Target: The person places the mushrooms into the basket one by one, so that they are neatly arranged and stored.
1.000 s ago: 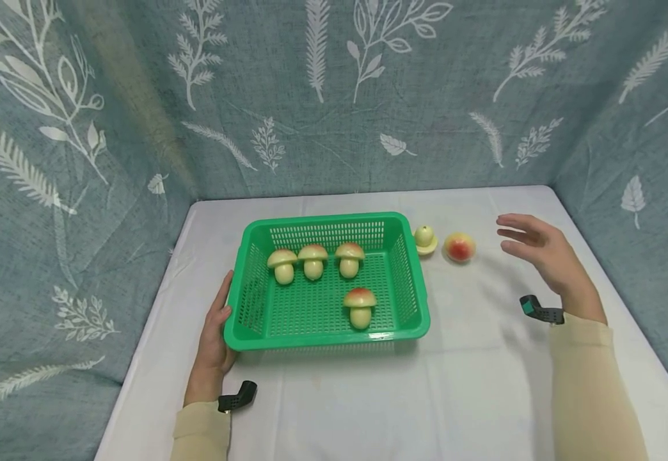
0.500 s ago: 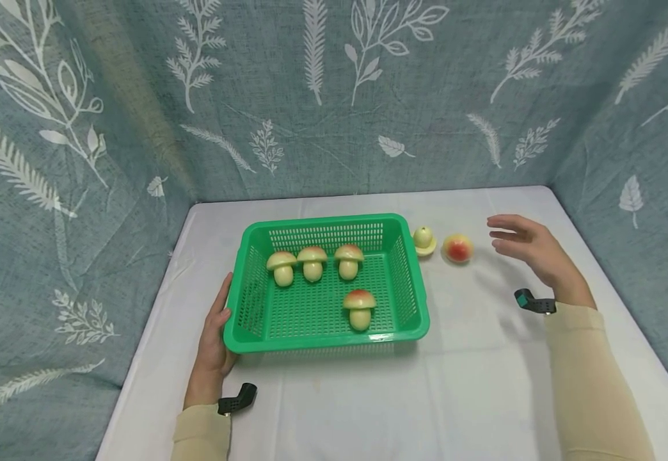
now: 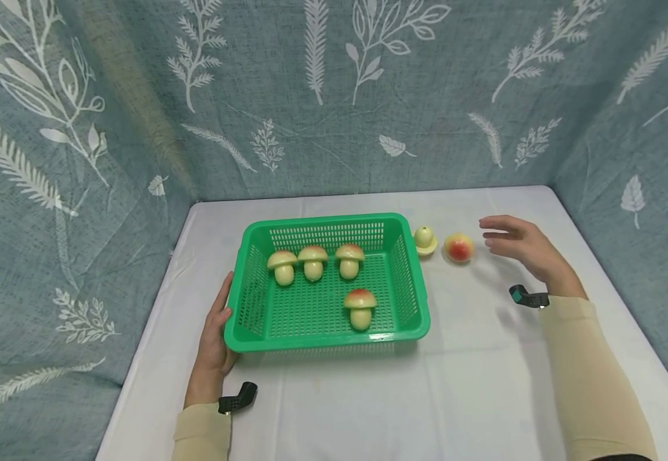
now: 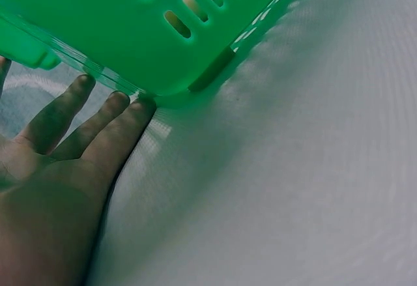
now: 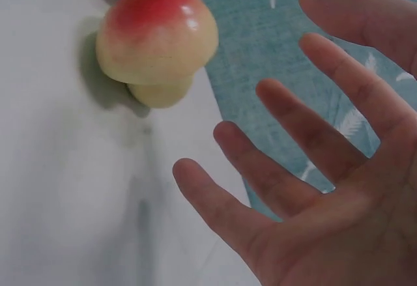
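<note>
A green plastic basket (image 3: 328, 344) holds several toy mushrooms, three along its back and one toy mushroom (image 3: 360, 309) near the front. My left hand (image 3: 214, 336) rests against the basket's left side, its fingers extended. In the left wrist view those fingertips touch the lower basket wall (image 4: 130, 32). To the right of the basket, a toy mushroom (image 3: 459, 248) with a red and yellow cap stands on the cloth. My right hand (image 3: 524, 243) hovers just right of it, holding nothing. The right wrist view shows its fingers spread beside the mushroom's cap (image 5: 159, 35).
Another toy mushroom (image 3: 425, 241), pale yellow, lies close to the basket's right wall. A white cloth (image 3: 334, 410) covers the table. Patterned blue-green fabric (image 3: 334, 141) hangs behind and at both sides. Each wrist wears a small black camera.
My right hand has moved left, closer to the red and yellow toy mushroom. The left hand and the basket have stayed in place.
</note>
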`<state>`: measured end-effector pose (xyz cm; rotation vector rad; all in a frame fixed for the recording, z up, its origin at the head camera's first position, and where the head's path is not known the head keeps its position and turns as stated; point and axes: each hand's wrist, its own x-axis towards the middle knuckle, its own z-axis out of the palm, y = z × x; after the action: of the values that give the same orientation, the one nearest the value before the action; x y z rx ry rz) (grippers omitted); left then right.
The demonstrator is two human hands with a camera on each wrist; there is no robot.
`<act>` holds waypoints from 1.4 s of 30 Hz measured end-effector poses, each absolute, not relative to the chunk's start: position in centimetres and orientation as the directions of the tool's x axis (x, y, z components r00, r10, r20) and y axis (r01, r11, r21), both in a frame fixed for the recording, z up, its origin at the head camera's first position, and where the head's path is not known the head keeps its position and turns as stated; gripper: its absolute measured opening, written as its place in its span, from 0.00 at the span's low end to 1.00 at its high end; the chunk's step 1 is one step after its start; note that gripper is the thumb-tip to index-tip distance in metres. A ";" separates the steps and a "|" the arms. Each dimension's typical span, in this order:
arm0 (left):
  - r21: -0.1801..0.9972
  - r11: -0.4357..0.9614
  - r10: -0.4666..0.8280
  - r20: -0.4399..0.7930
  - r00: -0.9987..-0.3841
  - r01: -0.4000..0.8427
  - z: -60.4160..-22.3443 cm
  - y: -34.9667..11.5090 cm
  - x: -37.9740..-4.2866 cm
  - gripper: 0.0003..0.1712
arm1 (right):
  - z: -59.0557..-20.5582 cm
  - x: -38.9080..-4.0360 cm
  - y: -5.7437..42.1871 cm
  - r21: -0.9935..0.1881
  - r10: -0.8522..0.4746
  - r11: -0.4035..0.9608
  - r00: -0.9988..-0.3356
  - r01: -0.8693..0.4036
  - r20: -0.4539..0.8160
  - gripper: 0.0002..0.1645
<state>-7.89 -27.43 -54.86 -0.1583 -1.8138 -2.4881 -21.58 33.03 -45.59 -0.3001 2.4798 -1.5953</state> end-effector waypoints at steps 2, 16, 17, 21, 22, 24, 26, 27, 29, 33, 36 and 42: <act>0.946 -0.307 0.014 0.117 -0.993 0.107 -54.8 -27.4 -7.9 0.40 | -45.7 -21.7 32.9 -0.915 -0.267 0.398 -0.963 -0.071 -0.041 0.32; 0.942 -0.316 0.017 0.121 -0.993 0.109 -54.5 -27.4 -7.9 0.40 | -46.2 -22.4 31.8 -0.889 -0.252 0.458 -0.962 -0.024 -0.105 0.33; 0.942 -0.316 0.017 0.120 -0.993 0.109 -54.5 -27.4 -7.9 0.40 | -46.2 -22.5 31.7 -0.886 -0.249 0.463 -0.962 -0.013 -0.116 0.33; 0.940 -0.323 0.022 0.125 -0.992 0.111 -54.6 -27.3 -7.9 0.40 | -46.5 -22.6 31.5 -0.879 -0.238 0.477 -0.959 0.025 -0.157 0.35; 0.939 -0.325 0.024 0.126 -0.992 0.112 -54.6 -27.3 -7.9 0.39 | -46.6 -22.7 31.4 -0.878 -0.239 0.478 -0.957 0.030 -0.163 0.35; 0.939 -0.327 0.022 0.125 -0.992 0.111 -54.6 -27.4 -7.9 0.39 | -46.6 -22.8 31.1 -0.877 -0.242 0.480 -0.956 0.028 -0.163 0.35; 0.939 -0.327 0.018 0.121 -0.992 0.109 -54.6 -27.4 -7.8 0.39 | -46.7 -23.0 30.9 -0.874 -0.243 0.485 -0.956 0.024 -0.161 0.35; 0.939 -0.326 0.016 0.119 -0.993 0.107 -54.6 -27.4 -7.8 0.39 | -46.8 -23.0 30.8 -0.872 -0.245 0.490 -0.957 0.018 -0.158 0.34; 0.940 -0.325 0.013 0.115 -0.993 0.104 -54.6 -27.4 -7.8 0.39 | -47.0 -23.2 30.6 -0.869 -0.244 0.495 -0.958 0.013 -0.153 0.33; 0.940 -0.326 0.012 0.108 -0.994 0.099 -54.7 -27.4 -7.7 0.39 | -47.3 -23.4 30.3 -0.868 -0.256 0.496 -0.955 0.006 -0.153 0.32; 0.942 -0.322 0.010 0.104 -0.995 0.095 -54.6 -27.4 -7.7 0.40 | -47.4 -23.4 30.1 -0.868 -0.269 0.496 -0.951 0.002 -0.156 0.32; 0.944 -0.316 0.008 0.103 -0.995 0.095 -54.3 -27.4 -7.7 0.39 | -47.1 -23.5 29.7 -0.853 -0.275 0.522 -0.948 -0.008 -0.160 0.31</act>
<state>-7.67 -27.41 -54.33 -0.1362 -1.8045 -2.5014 -23.49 29.67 -47.07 -0.2376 2.4896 -1.3938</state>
